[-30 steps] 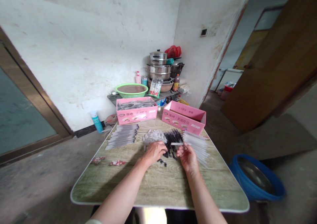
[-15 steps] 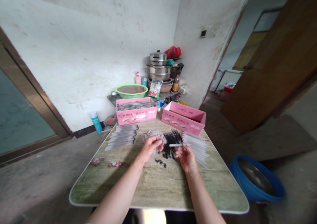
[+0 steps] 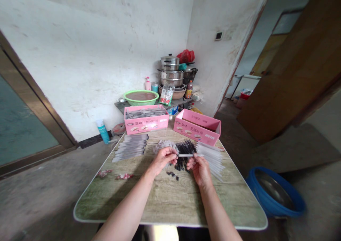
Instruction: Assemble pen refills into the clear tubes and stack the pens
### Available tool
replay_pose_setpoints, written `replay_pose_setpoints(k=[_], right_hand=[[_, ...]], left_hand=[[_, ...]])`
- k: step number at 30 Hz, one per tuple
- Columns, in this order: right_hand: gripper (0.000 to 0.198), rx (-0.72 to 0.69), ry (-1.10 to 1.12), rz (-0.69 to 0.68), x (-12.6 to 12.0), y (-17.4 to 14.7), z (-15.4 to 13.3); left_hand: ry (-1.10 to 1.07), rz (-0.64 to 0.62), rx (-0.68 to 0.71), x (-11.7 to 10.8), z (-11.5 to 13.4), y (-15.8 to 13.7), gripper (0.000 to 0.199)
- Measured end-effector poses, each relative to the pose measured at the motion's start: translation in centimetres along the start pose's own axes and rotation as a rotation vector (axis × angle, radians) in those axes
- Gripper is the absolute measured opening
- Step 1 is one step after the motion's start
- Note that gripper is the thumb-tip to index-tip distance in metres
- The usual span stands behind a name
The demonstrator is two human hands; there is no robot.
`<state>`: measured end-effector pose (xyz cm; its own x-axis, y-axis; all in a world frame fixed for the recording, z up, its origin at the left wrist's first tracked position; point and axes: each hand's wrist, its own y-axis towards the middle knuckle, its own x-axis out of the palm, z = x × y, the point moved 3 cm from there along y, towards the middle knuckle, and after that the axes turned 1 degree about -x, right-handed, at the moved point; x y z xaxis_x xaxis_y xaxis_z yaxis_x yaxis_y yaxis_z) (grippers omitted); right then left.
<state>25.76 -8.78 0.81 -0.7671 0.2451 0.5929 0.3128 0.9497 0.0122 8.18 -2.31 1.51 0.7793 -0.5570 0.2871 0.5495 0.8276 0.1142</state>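
Observation:
Between my hands, over the table's middle, a pale pen barrel [image 3: 185,155] lies level. My right hand [image 3: 200,167] pinches its right end. My left hand [image 3: 165,160] is closed at the other end, where a small dark piece, seemingly a black pen cap [image 3: 177,156], shows at the fingertips. Beneath and behind is a pile of black pen parts [image 3: 186,147], with a few loose black caps [image 3: 173,175] nearer me. Beside my right hand lie several pale barrels [image 3: 211,157] in a row. A crumpled greyish-white heap [image 3: 163,145] sits behind my left hand.
Black-tipped pens [image 3: 130,147] lie in a row at the table's left. At the back stand a pink box [image 3: 146,124] full of pens and another pink box [image 3: 197,131]. Beyond are a green basin [image 3: 141,98] and stacked pots [image 3: 171,76]. A blue tub [image 3: 277,193] stands right of the table.
My right hand has brought the barrel a little left, and my left fingers have closed in, so the barrel's left end now meets them. The piles and boxes look the same.

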Motion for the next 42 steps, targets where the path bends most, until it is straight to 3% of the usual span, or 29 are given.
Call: replay_pose_setpoints(k=[36, 42], right_hand=[[0.029, -0.027, -0.066, -0.041, 0.58, -0.27, 0.09], [0.029, -0.032, -0.052, -0.031, 0.43, -0.19, 0.1]], left_hand=[[0.036, 0.047, -0.008, -0.09, -0.22, 0.1, 0.039], [0.149, 0.065, -0.057, -0.07, -0.32, 0.06, 0.044]])
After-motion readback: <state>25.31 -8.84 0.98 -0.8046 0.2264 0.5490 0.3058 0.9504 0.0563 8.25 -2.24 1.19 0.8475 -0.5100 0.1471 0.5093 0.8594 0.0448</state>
